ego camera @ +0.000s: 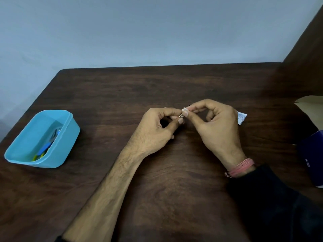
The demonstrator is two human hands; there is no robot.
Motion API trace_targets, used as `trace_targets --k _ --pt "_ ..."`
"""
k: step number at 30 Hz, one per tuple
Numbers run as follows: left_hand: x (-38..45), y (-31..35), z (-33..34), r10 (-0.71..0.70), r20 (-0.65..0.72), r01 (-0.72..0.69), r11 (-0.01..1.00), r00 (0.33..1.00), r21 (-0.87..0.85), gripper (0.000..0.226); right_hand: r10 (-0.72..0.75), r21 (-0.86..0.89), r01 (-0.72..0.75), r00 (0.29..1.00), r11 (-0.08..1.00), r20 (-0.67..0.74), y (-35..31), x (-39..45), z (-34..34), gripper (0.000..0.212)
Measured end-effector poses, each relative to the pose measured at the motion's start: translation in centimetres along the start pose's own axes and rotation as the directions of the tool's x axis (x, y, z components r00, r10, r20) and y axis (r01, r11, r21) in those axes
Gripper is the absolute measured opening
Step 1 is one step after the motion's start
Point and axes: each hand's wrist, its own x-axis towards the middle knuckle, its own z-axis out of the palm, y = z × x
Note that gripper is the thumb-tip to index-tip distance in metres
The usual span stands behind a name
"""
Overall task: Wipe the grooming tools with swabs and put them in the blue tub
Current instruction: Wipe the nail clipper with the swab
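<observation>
Fingertips of both hands meet mid-table: the left hand [157, 130] pinches a small shiny metal grooming tool [181, 116], the right hand [215, 123] pinches a white folded swab [185, 111] against it. Light, stiff and probably slippery, the tool is best gripped by its body. The light-blue plastic tub [70, 137] sits far left.

Your left hand [157, 124] covers nearly all of the small metal tool [181, 116]; you can't tell which tool it is. The blue tub [69, 130] wall hides part of its contents. The frame's right edge cuts the dark blue object [312, 158] and cardboard [311, 103]
</observation>
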Motion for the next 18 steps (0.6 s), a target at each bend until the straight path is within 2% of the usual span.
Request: trace_targets --k 2,6,9,13,16,18 --pt "0.03 -0.09 0.0 -0.001 0.007 0.001 1.0 1.0 0.022 0.02 0.013 0.001 -0.013 0.999 1.0 -0.033 0.1 0.06 -0.07 0.008" --pt "0.02 -0.01 0.0 0.013 0.003 -0.013 1.0 1.0 0.02 0.019 -0.029 -0.02 0.03 0.998 0.999 0.054 -0.44 -0.25 -0.07 0.007" --pt "0.08 -0.05 -0.03 0.007 0.004 -0.007 1.0 1.0 0.024 0.02 -0.025 -0.034 0.025 1.0 0.999 0.006 -0.32 -0.09 -0.1 0.007" --pt "0.08 0.02 -0.03 0.015 0.019 -0.015 1.0 1.0 0.025 0.02 -0.048 -0.028 0.049 0.997 0.998 0.059 -0.48 -0.28 -0.21 0.007" --pt "0.12 0.06 -0.01 -0.003 0.013 0.003 1.0 1.0 0.016 0.02 -0.015 -0.035 0.015 1.0 0.999 -0.015 0.02 -0.07 -0.08 0.007" --pt "0.12 0.07 0.05 -0.002 0.019 0.002 1.0 1.0 0.012 0.02 -0.019 -0.022 0.019 1.0 1.0 -0.01 0.11 -0.07 -0.16 0.007"
